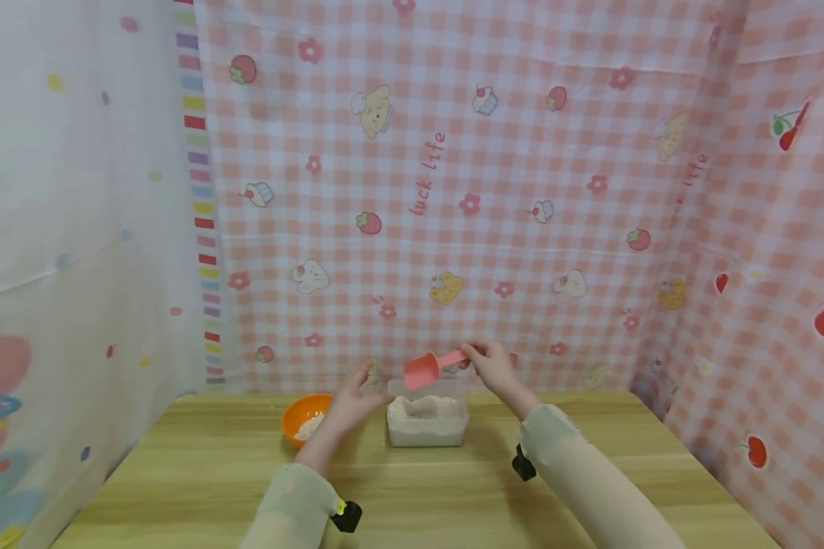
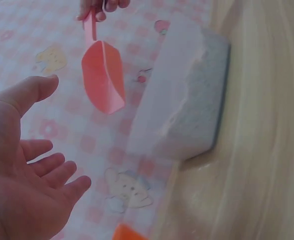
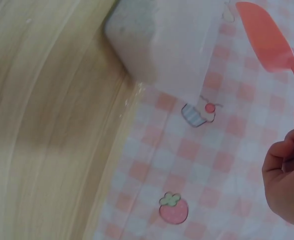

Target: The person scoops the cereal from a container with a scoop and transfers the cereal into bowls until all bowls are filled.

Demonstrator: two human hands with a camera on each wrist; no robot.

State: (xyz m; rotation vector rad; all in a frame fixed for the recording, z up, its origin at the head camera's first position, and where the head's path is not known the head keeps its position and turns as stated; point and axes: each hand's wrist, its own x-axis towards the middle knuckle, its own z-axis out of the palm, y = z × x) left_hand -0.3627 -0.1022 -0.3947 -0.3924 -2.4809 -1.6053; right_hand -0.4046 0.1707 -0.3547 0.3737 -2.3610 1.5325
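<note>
My right hand grips the handle of a pink scoop and holds it over a clear plastic container. In the left wrist view the inside of the scoop shows bare. White powdery or flaky stuff is heaped unevenly in the container. My left hand hovers between the container and an orange bowl, its fingers spread and relaxed, holding nothing. A small amount of pale flakes lies in the bowl, partly hidden behind the left hand.
The wooden table ends at the back against a pink checked curtain. A white patterned curtain hangs on the left, and more checked cloth hangs on the right.
</note>
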